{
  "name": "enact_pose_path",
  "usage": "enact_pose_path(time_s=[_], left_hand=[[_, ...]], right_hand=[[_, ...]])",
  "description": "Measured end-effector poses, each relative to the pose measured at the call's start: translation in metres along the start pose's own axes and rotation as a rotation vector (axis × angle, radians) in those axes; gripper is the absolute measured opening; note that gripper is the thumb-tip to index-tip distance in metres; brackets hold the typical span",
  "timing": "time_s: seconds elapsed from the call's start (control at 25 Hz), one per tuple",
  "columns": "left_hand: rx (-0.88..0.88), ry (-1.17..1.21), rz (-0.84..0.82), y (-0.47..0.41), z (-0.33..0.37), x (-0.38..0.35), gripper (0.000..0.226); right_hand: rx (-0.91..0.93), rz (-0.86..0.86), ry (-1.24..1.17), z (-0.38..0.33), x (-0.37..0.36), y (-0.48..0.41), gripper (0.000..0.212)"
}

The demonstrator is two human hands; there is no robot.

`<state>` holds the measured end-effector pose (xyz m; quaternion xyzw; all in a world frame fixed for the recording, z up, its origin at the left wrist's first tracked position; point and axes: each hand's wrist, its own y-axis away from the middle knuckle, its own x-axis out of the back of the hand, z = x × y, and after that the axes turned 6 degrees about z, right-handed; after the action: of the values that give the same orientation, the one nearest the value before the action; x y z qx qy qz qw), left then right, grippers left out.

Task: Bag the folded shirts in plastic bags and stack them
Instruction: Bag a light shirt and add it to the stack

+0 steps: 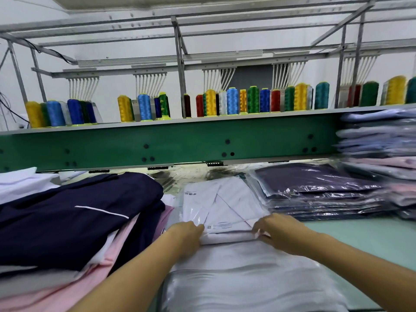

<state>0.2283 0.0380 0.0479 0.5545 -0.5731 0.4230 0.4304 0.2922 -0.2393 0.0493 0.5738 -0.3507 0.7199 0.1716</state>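
Note:
A folded white shirt point(225, 206) lies in a clear plastic bag point(195, 212) in the middle of the table. My left hand point(188, 233) grips the near left edge of the bag and shirt. My right hand point(275, 230) pinches the near right corner. Both hands are at the bag's near end. Nearer to me lies a stack of clear empty bags point(247, 278). A stack of bagged dark shirts point(315, 190) sits to the right of the white one.
On the left is a pile of unbagged navy point(74, 212), pink point(126, 239) and white garments. At far right stands a tall stack of bagged shirts point(380, 143). A green machine beam point(171, 143) with thread cones point(231, 101) on top spans the back. The table point(371, 235) is pale green.

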Motion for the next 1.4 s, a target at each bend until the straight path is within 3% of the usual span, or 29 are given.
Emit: enact_pose_path(time_s=[0.12,0.24,0.36,0.64,0.92,1.08,1.24,1.32,1.4], left_hand=[[0.003,0.059,0.026,0.002,0.000,-0.001,0.041],[-0.040,0.051,0.020,0.002,0.000,-0.001,0.040],[-0.065,0.037,0.012,-0.001,-0.001,-0.002,0.039],[-0.055,-0.052,0.153,-0.004,0.000,-0.010,0.027],[0.100,0.060,0.170,0.010,-0.002,0.007,0.011],[0.014,0.180,0.014,0.028,-0.004,0.018,0.016],[-0.079,0.202,-0.108,0.046,-0.010,0.016,0.006],[-0.052,0.197,-0.175,0.052,-0.014,0.016,0.006],[-0.025,0.163,-0.278,0.052,-0.016,0.022,0.019]], right_hand=[[-0.054,0.234,0.081,0.012,-0.004,0.006,0.029],[-0.143,0.137,0.034,0.025,-0.020,0.002,0.045],[-0.232,0.036,-0.073,0.031,-0.035,-0.008,0.035],[-0.300,0.155,-0.176,0.031,-0.054,-0.020,0.038],[-0.237,0.210,-0.641,0.048,-0.024,-0.010,0.055],[-0.189,-0.124,-0.873,0.057,-0.004,0.010,0.037],[-0.192,-0.459,-0.780,0.057,0.006,0.019,0.016],[-0.240,-0.535,-0.767,0.055,0.007,0.017,0.023],[-0.276,-0.526,-0.723,0.052,0.005,0.013,0.025]])
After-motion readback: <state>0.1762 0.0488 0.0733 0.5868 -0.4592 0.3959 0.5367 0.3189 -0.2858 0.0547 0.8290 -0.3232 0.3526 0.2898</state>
